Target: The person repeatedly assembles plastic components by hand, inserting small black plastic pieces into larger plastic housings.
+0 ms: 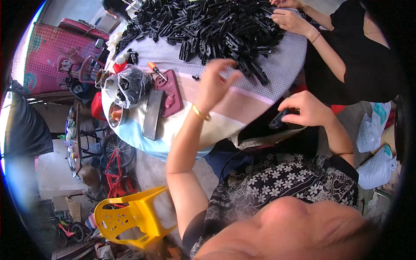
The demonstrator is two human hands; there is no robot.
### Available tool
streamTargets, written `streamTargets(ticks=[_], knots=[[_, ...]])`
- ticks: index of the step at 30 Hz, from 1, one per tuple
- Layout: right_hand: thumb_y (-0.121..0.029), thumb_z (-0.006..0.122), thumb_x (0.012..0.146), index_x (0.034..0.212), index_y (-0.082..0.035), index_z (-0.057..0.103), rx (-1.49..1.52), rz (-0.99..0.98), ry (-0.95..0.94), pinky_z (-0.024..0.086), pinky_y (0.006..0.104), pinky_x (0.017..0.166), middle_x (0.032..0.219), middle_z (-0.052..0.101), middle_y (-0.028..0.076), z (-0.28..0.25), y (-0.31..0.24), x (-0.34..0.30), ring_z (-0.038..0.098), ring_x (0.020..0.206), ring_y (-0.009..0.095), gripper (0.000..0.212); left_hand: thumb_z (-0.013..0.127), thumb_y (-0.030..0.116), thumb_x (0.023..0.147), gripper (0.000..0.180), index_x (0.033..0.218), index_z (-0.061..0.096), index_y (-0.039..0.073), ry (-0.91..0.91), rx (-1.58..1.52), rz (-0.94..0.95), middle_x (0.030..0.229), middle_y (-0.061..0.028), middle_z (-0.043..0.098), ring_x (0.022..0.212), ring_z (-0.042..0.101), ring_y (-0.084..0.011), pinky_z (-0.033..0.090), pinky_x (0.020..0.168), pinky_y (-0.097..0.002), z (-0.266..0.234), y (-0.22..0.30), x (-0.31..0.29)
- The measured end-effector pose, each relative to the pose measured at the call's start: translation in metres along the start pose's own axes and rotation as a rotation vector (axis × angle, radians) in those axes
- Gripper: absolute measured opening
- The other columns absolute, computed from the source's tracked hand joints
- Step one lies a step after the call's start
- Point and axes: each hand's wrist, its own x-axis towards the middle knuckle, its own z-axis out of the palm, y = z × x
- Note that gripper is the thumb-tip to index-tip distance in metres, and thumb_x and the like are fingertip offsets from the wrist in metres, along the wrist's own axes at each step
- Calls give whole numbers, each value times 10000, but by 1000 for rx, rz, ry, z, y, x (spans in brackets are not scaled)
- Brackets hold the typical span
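Observation:
Many small black plastic pieces with pale markings lie in a large pile (203, 28) across the far side of the cloth-covered table (255, 102). My left hand (215, 84), a gold bangle at its wrist, is over the pile's near edge. Its thumb and fingers are apart, with nothing visible between them, and slightly blurred. Out past the table's near right edge, my right hand (305, 108) grips a dark elongated plastic piece (278, 119) between thumb and fingers. The fingers partly cover that piece.
On the table's left are a dark phone-like slab (153, 115), a maroon case (173, 93), an orange-handled screwdriver (156, 70) and a plastic bag of black bits (131, 86). Another person's hands (291, 21) are at the far right. A yellow chair (130, 216) stands lower left.

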Motion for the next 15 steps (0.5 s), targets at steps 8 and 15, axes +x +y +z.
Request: streamTargets(ticks=[8, 15], knots=[[-93, 633, 791, 871, 18, 643, 31, -15, 497, 491, 275, 637, 816, 663, 125, -10, 44, 31, 630, 663, 198, 138, 521, 712, 716, 783, 1280, 482, 170, 242, 570, -202, 1387, -209, 338, 1296, 198, -478, 212, 999, -616, -28, -83, 78], [-296, 591, 837, 1213, -149, 513, -635, 175, 767, 464, 413, 816, 1062, 555, 131, -27, 118, 116, 547, 995, 315, 411, 510, 688, 732, 728, 1280, 490, 209, -44, 462, -427, 1306, -189, 454, 1228, 350, -449, 251, 1017, -534, -28, -87, 108]])
